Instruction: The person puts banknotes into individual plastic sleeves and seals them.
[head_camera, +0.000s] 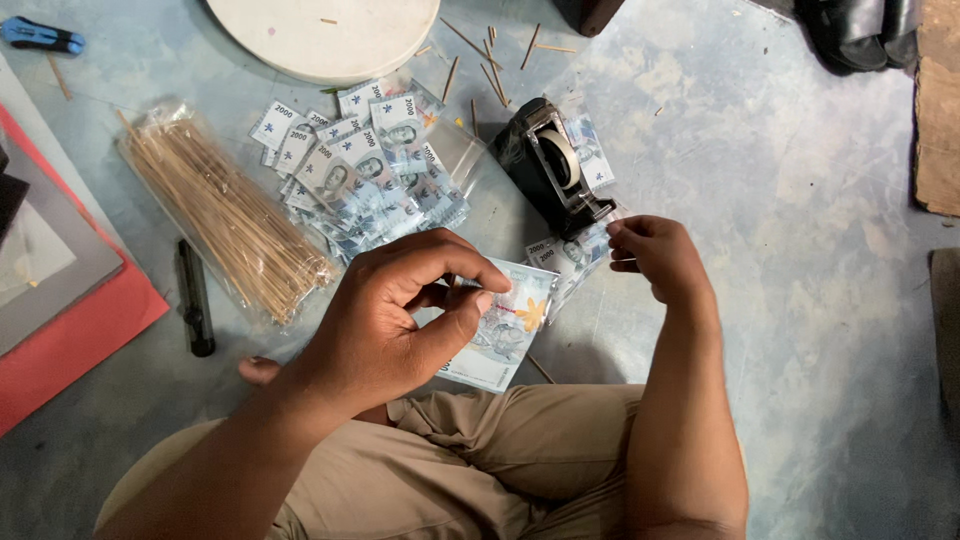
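My left hand (400, 320) pinches a grey-blue banknote (505, 330) in a clear sleeve between thumb and fingers, just above my lap. Close to the mouth of a black tape dispenser (552, 165), my right hand (660, 260) has its fingertips closed on what looks like a strip of clear tape (612, 222). A few more sleeved banknotes (565, 255) lie under and between the two hands. A larger heap of sleeved banknotes (365, 175) spreads on the floor beyond my left hand.
A clear bag of wooden skewers (225, 215) lies left of the heap, a black utility knife (195, 298) beside it. Loose skewers (490, 60) scatter near a round white board (325, 35). Red and grey sheets (60, 300) sit far left, cardboard (938, 110) far right.
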